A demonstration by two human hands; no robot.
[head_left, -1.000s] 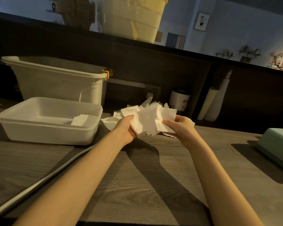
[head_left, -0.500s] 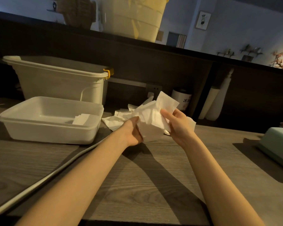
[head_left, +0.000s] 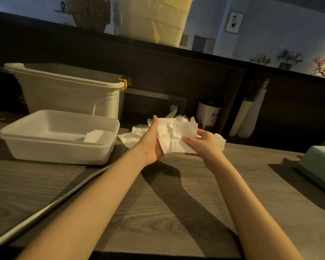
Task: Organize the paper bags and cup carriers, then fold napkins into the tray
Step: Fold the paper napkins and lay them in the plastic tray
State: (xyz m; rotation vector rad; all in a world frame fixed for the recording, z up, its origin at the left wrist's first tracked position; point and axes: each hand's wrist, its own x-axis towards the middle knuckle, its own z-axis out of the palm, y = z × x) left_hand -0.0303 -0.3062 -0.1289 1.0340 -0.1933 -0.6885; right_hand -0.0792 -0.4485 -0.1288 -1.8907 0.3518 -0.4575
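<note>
A white napkin is held above the wooden table between both hands. My left hand supports its left side, with the thumb up along the napkin's edge. My right hand pinches the right side, thumb on top. More loose white napkins lie in a pile on the table behind and left of my hands. The white plastic tray stands at the left, and a folded napkin lies inside it near its right wall.
A large white bin with a yellow clip stands behind the tray. A grey cable runs across the table at the left. A white canister stands at the back. A pale green box is at the right edge.
The napkin was raised and turned half a second ago, and now lies flatter and lower between both hands. My left thumb has come up along its left edge.
</note>
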